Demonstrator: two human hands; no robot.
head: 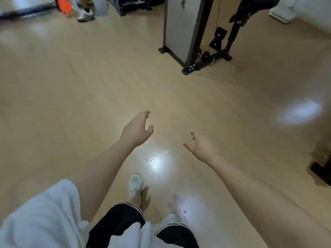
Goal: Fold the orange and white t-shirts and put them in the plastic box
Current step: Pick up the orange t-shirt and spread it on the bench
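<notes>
My left hand (pixel 137 128) and my right hand (pixel 200 146) are both stretched out in front of me over the bare tan floor, fingers apart and holding nothing. No plastic box is in view. No white t-shirt for folding shows. A blurred patch of orange fabric (pixel 64 5) appears at the far top left, next to another person's feet; I cannot tell whether it is the orange t-shirt. The whole picture is smeared by motion.
A grey panel on a black metal stand (pixel 180 27) rises ahead to the right. Another person's white sneaker (pixel 86 15) stands far left. A dark object (pixel 322 169) sits at the right edge. My own white shoes (pixel 135 185) are on the glossy floor below.
</notes>
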